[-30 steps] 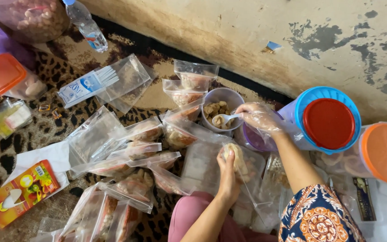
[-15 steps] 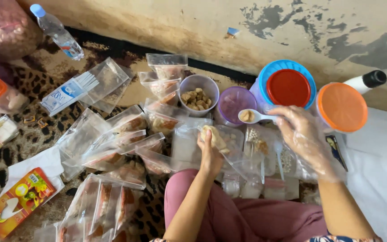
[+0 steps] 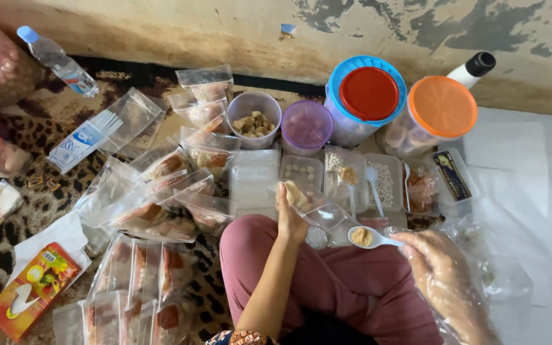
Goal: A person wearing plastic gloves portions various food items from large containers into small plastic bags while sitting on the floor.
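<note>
A person sits on the floor, seen from above, legs in pink trousers. The left hand holds up a small clear bag, fingers closed around its upper edge; pale food pieces show inside near the thumb. The right hand, covered by a loose clear plastic glove, grips the handle of a white spoon. The spoon's bowl carries a small heap of tan crumbs and sits just beside the bag's lower edge, above the knee.

In front of the knees stand shallow clear trays of pale and brown bits, one with another white spoon lying in it. Behind them are a clear cup of brown nuggets, a purple cup, a blue tub with a red lid and a jar with an orange lid. To the left, many filled clear packets lie spread over a leopard-print rug. A water bottle lies near the wall.
</note>
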